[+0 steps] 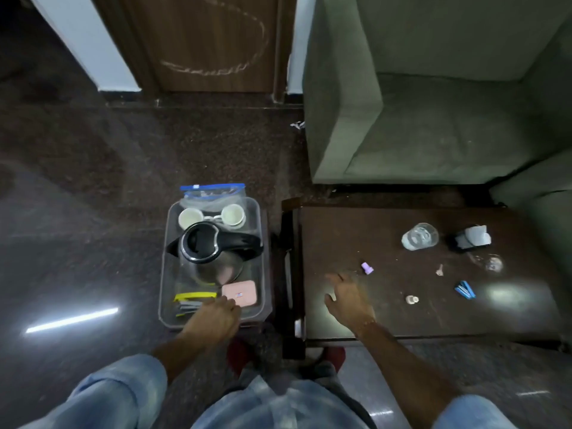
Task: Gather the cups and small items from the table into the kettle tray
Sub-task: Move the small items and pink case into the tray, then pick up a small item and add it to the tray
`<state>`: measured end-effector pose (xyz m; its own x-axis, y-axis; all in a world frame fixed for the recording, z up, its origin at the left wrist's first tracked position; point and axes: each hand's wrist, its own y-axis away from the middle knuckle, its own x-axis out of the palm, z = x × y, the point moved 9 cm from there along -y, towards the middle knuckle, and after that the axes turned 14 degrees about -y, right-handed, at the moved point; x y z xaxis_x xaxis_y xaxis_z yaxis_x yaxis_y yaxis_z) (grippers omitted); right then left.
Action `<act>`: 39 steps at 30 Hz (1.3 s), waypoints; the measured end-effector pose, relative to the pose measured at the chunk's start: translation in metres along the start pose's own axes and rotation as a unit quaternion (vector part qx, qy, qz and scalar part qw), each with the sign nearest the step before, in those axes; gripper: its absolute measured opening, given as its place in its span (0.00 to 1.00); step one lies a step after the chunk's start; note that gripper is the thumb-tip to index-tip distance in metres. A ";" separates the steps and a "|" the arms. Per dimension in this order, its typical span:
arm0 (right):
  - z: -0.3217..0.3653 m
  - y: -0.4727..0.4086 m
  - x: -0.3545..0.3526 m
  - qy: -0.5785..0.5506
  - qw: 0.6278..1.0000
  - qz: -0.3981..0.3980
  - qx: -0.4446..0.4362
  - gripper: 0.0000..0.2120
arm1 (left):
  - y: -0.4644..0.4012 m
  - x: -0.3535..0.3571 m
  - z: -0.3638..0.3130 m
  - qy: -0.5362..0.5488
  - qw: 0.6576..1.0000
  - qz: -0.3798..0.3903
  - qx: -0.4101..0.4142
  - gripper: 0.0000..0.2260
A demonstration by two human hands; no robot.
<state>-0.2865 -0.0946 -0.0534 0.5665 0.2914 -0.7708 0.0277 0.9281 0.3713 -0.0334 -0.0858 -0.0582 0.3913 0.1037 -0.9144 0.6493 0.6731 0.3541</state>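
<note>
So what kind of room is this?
Probably a hotel room or lounge: a clear plastic tray holds a black-lidded steel kettle and white ceramic cups, beside a green fabric armchair and dark wooden table.

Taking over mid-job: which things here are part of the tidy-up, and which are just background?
Job: kettle tray; two white cups already inside; on the table, glass, purple cap, key, blue stapler, small bottle.

Background: green sofa, wooden door, floor scrap.
</note>
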 end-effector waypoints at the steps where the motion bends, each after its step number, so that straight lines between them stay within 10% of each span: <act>1: -0.015 0.006 -0.009 -0.005 1.000 -0.006 0.010 0.22 | -0.010 -0.009 -0.016 -0.009 1.000 -0.005 0.022 0.15; 24: -0.352 0.040 -0.105 -0.219 0.946 -0.108 0.213 0.16 | -0.305 -0.074 -0.251 0.023 0.992 0.054 0.111 0.11; 32: -0.383 -0.012 -0.037 -0.188 0.958 -0.042 0.212 0.22 | -0.376 0.001 -0.268 -0.026 0.993 0.083 0.079 0.39; 39: -0.394 -0.024 -0.011 -0.164 0.964 -0.044 0.203 0.13 | -0.396 0.014 -0.274 -0.099 0.988 -0.002 0.120 0.17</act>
<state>-0.6174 -0.0291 -0.2581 0.7762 0.0651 -0.6271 0.3690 0.7596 0.5356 -0.4638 -0.1505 -0.2651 0.4930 -0.0601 -0.8679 0.7776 0.4778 0.4086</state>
